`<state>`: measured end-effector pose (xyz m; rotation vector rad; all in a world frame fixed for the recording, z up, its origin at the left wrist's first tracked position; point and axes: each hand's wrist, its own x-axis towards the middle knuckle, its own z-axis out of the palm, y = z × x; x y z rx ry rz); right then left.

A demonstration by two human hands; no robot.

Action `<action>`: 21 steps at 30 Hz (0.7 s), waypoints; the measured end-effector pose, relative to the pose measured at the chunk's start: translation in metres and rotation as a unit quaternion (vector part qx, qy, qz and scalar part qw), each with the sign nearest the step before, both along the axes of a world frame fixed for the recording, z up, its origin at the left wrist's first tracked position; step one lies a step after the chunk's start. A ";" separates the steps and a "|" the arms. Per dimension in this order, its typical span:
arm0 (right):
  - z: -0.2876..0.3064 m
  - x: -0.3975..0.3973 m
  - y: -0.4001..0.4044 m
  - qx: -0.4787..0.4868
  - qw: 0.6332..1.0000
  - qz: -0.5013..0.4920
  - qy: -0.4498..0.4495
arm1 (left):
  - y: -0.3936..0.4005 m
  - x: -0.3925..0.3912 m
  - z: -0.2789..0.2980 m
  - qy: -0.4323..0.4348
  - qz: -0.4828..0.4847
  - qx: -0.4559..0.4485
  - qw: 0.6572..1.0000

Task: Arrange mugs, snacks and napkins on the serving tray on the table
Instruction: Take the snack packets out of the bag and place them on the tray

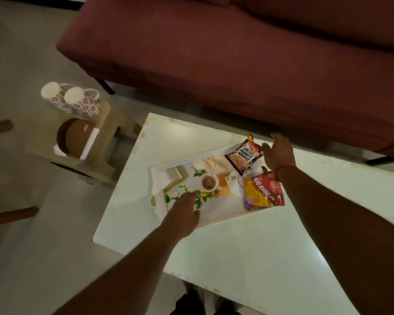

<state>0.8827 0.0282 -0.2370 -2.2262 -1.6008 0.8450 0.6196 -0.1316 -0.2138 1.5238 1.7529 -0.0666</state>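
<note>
A white serving tray (159, 176) with a printed tea picture lies on the white table (248, 246). On its right part lie a black salted peanuts packet (243, 153) and a red and yellow aloo bhujia packet (262, 192). My right hand (279, 153) hovers open beside the peanuts packet, fingers spread. My left hand (184, 212) rests over the tray's near left edge; its fingers are partly hidden. Two white mugs with red flowers (77, 100) stand on a beige stool (96, 153) to the left. White napkins (89, 144) lie there under a brown bowl (74, 136).
A dark red sofa (237, 53) runs behind the table. A wooden piece (11, 215) juts in at the left over the pale floor. Someone's foot (0, 126) shows at the far left edge. My own feet (205, 303) are below the table's near edge.
</note>
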 end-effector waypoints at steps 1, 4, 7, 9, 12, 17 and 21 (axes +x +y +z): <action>-0.006 0.003 0.012 -0.017 1.000 -0.010 0.004 | -0.001 -0.007 -0.004 0.006 0.002 -0.003 1.000; -0.023 0.013 0.023 -0.075 0.997 -0.028 -0.011 | -0.004 -0.023 -0.010 0.013 0.023 -0.007 1.000; -0.028 0.017 0.012 -0.090 0.995 -0.045 -0.014 | -0.006 -0.027 -0.017 0.008 0.036 -0.003 0.999; -0.025 0.016 0.001 -0.086 0.994 -0.058 0.018 | -0.007 -0.026 -0.019 0.006 0.037 -0.005 0.999; -0.020 0.012 -0.012 -0.080 0.994 -0.054 0.050 | -0.006 -0.019 -0.019 -0.002 0.051 0.001 0.999; -0.021 0.009 -0.016 -0.096 0.993 -0.050 0.043 | 0.000 -0.007 -0.019 -0.014 0.058 0.005 0.998; -0.019 0.011 -0.020 -0.106 0.991 -0.072 0.029 | 0.002 -0.008 -0.012 -0.017 0.066 0.002 0.998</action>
